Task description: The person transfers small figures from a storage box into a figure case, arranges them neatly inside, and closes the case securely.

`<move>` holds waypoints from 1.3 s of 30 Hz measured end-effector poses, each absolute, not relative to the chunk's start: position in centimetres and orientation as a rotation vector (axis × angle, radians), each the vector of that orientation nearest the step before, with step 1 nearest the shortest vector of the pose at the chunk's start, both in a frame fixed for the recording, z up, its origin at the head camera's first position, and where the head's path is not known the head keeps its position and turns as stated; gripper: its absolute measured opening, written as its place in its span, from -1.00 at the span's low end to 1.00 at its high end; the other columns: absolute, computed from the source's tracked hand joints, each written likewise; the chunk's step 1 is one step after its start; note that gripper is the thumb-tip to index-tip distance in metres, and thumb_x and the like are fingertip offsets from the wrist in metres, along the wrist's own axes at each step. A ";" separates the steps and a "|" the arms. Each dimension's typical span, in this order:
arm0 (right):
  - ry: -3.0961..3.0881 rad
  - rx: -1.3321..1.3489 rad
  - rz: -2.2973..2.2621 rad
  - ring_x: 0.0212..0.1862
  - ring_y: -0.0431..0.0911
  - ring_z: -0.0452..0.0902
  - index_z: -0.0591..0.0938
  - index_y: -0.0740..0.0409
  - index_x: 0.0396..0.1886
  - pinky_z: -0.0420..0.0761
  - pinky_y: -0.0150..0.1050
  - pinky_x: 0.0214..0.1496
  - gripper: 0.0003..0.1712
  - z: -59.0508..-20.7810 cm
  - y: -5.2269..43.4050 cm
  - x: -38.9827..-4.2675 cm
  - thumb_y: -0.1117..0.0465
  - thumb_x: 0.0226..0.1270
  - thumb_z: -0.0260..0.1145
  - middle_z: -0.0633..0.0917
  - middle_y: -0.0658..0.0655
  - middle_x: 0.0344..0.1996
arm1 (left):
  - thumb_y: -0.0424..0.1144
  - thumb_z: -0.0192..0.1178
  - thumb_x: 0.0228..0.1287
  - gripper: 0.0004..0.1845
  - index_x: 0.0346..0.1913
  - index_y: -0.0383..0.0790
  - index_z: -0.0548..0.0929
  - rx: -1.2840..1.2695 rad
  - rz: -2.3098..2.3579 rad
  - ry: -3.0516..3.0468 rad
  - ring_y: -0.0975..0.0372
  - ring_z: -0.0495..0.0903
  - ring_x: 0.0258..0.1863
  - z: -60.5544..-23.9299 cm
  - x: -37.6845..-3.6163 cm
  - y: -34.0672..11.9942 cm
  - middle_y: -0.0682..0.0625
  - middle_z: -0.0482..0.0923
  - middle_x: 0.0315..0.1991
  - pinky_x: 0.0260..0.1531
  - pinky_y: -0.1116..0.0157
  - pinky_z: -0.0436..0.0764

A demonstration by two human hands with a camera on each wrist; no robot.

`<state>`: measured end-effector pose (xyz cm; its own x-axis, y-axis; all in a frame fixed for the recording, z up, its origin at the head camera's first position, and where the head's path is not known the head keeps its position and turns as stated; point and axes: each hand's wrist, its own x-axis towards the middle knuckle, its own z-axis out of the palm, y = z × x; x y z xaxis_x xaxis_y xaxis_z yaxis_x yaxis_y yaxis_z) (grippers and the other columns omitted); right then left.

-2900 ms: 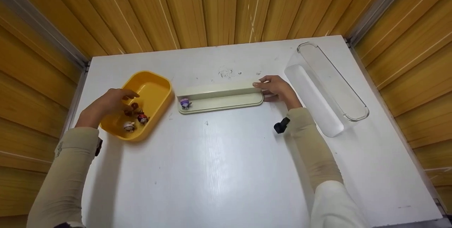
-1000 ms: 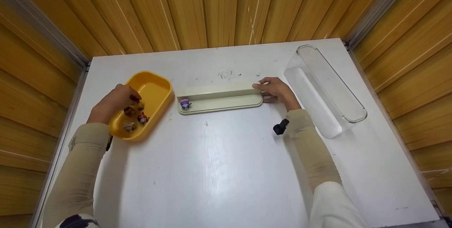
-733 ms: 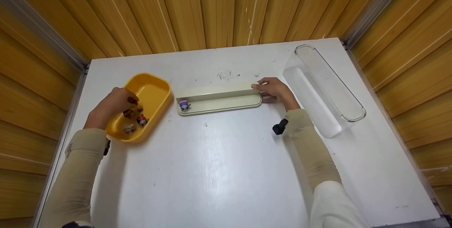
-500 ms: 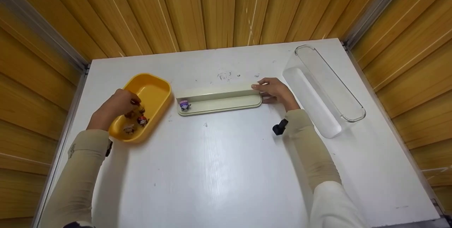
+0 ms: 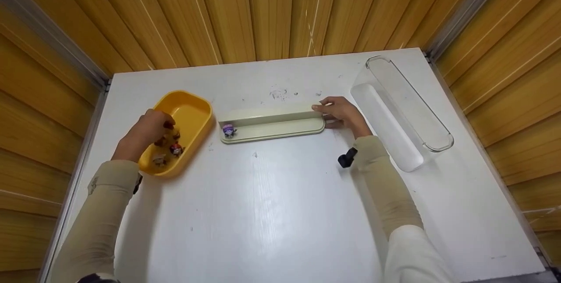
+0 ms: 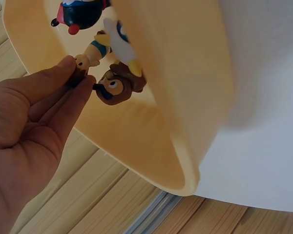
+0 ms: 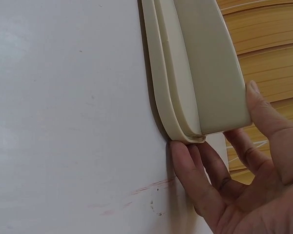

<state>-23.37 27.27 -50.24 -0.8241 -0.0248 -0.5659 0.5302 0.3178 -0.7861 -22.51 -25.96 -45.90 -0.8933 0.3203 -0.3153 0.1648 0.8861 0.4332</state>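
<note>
At left of frame, left hand (image 5: 142,134) pinches small figurine (image 6: 80,68) inside yellow tub (image 5: 188,112); right hand (image 5: 344,112) grips cream shelf (image 5: 274,124) end at centre; lift-out under way, clean carry needed next

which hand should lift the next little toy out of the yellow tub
Probably the left hand: it is in the yellow tub, pinching a toy. The right hand steadies the cream shelf.

figurines: 5 (image 5: 228,130); yellow tub: 1 (image 5: 198,105); cream shelf: 1 (image 5: 280,122); clear bin: 1 (image 5: 407,99)
</note>
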 end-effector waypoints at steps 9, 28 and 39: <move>2.111 0.438 -1.534 0.01 -0.01 0.65 0.53 0.13 0.24 0.74 -0.12 -0.03 -0.37 -50.3 27.2 -23.3 -0.05 0.29 0.49 0.59 0.16 0.11 | -0.53 0.15 0.42 -0.70 0.15 -0.51 0.63 0.321 0.570 2.660 -0.10 0.67 -0.20 -45.3 -21.7 -25.2 -0.38 0.63 -0.01 -0.17 0.06 0.74; 2.102 0.468 -1.532 -0.01 -0.04 0.65 0.55 0.08 0.21 0.73 -0.14 0.00 -0.41 -50.4 27.2 -23.4 -0.06 0.29 0.49 0.60 0.15 0.13 | -0.41 0.22 0.43 -0.69 0.15 -0.48 0.64 0.372 0.580 2.768 -0.05 0.62 -0.14 -42.7 -20.4 -21.8 -0.34 0.65 0.01 -0.10 0.00 0.71; 2.103 0.457 -1.539 -0.04 -0.05 0.67 0.56 0.08 0.18 0.73 -0.14 -0.02 -0.43 -50.5 27.4 -23.4 -0.06 0.30 0.48 0.61 0.13 0.07 | -0.32 0.26 0.44 -0.70 0.08 -0.48 0.67 0.408 0.655 2.867 -0.07 0.68 -0.13 -40.6 -19.8 -21.0 -0.35 0.68 -0.05 -0.08 -0.05 0.70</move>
<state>-23.39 27.40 -50.47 -0.8234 -0.0187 -0.5672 0.5349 0.3082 -0.7867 -19.78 -20.97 -40.63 -0.9476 0.3015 -0.1059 0.2256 0.8658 0.4466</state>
